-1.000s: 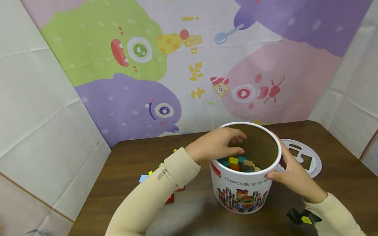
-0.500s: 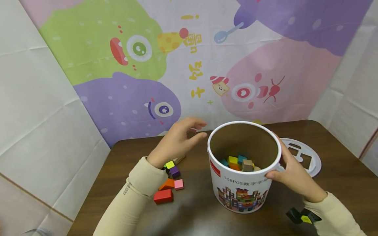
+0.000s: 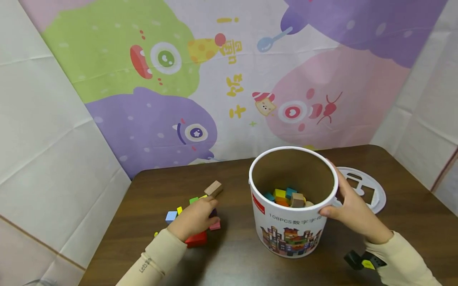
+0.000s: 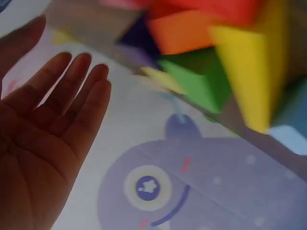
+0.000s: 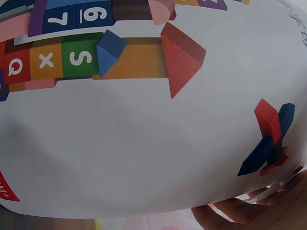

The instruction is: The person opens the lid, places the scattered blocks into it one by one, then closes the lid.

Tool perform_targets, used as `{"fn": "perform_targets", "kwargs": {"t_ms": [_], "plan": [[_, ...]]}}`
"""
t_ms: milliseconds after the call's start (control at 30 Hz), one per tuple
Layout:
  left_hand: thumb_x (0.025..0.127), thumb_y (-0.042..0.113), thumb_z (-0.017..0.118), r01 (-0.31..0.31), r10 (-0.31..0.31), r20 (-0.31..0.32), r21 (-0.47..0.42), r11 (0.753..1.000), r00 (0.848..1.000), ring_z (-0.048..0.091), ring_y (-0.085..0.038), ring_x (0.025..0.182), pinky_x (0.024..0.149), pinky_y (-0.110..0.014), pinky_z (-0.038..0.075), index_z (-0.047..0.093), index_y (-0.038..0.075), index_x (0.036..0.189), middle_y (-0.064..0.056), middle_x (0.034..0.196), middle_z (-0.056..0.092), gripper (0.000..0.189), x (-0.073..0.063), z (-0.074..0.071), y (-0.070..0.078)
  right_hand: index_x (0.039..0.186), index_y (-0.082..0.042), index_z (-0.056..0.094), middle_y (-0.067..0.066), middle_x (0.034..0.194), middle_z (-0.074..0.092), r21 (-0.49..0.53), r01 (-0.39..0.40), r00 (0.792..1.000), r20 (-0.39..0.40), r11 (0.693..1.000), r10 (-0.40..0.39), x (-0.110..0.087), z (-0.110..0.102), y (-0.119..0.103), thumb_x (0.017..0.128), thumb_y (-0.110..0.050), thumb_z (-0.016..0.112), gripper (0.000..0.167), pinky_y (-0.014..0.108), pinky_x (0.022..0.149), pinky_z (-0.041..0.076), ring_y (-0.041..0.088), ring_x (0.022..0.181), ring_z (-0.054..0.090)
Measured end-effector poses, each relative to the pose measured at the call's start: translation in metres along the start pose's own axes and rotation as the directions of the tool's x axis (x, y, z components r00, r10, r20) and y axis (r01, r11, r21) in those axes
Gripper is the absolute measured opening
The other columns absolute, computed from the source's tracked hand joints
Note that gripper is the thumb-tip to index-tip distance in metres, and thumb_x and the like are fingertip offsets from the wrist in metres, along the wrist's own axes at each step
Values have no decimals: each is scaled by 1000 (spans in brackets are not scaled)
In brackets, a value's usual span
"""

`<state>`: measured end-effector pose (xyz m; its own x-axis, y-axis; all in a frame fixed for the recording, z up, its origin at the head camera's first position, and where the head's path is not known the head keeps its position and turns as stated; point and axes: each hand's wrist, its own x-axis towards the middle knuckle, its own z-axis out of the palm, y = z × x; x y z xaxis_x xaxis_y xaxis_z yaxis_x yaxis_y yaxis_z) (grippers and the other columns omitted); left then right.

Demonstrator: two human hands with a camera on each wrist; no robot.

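Note:
My left hand point(image 3: 196, 216) is down over a loose group of coloured wooden blocks on the left of the table. A red block point(image 3: 196, 239), a pink block point(image 3: 215, 225) and a light blue block point(image 3: 171, 216) show around it; others are hidden beneath. The left wrist view shows its fingers point(image 4: 81, 96) stretched loosely, holding nothing, with a yellow block point(image 4: 249, 72) and a green block point(image 4: 201, 81) beyond. At the right, my right hand point(image 3: 352, 208) grips the side of a white printed bucket point(image 3: 262, 222) near the rim, thumb in front. More blocks point(image 3: 289, 197) lie inside the bucket.
Behind the right hand lies a white lid point(image 3: 372, 184) with shaped cut-outs. A plain wooden block point(image 3: 213, 188) lies at the far side of the group. A patterned cloth point(image 3: 236, 131) hangs behind the brown table point(image 3: 236, 254).
My left hand has come out of the bucket with nothing in it, swung left and lowered onto the table blocks. The right hand has kept its grip on the bucket.

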<state>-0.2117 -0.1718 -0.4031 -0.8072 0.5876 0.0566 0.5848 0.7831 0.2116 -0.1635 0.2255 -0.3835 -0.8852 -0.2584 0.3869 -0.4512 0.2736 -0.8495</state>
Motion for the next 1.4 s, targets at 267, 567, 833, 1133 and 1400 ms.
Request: {"fn": "perform_targets", "kwargs": {"t_ms": [267, 567, 833, 1133, 1400], "plan": [[80, 12, 78, -23, 28, -31, 158, 987, 999, 62, -24, 86, 79, -37, 54, 67, 2, 94, -6, 92, 67, 20, -6, 21, -12, 157, -32, 14, 10, 157, 28, 1, -4, 1000, -5, 1000, 4, 0, 0, 1, 81, -36, 79, 100, 16, 94, 44, 16, 127, 45], [79, 21, 81, -72, 99, -81, 293, 954, 992, 55, -21, 83, 81, -32, 47, 72, 9, 88, -1, 85, 66, 18, -8, 30, -11, 156, -34, 17, 3, 157, 29, -9, -38, 999, -22, 999, 37, 0, 2, -1, 80, -39, 79, 98, 18, 93, 44, 16, 126, 43], [79, 22, 81, -94, 129, -98, 304, 948, 987, 55, -19, 74, 74, -31, 50, 66, 8, 83, -1, 77, 62, 21, -9, 39, -12, 157, -33, 16, 8, 157, 29, -12, -17, 1000, -6, 1000, 16, 1, 1, 0, 80, -36, 80, 100, 18, 93, 45, 17, 126, 45], [82, 15, 77, -59, 70, -94, 120, 991, 993, 50, -13, 69, 63, -25, 48, 64, 6, 87, -1, 81, 54, 17, -7, 31, -13, 157, -32, 15, 8, 157, 29, -1, -9, 1000, -3, 1000, 9, 1, 1, 0, 81, -35, 80, 100, 18, 94, 45, 16, 127, 45], [87, 13, 71, -38, 0, -194, -195, 980, 981, 56, -14, 84, 74, -24, 51, 69, 5, 111, -4, 102, 59, 25, -4, -7, -1, 157, -32, 15, 8, 157, 29, -1, -2, 1000, -5, 1000, 2, 0, 1, 2, 81, -38, 79, 100, 15, 95, 42, 14, 127, 45]]}}
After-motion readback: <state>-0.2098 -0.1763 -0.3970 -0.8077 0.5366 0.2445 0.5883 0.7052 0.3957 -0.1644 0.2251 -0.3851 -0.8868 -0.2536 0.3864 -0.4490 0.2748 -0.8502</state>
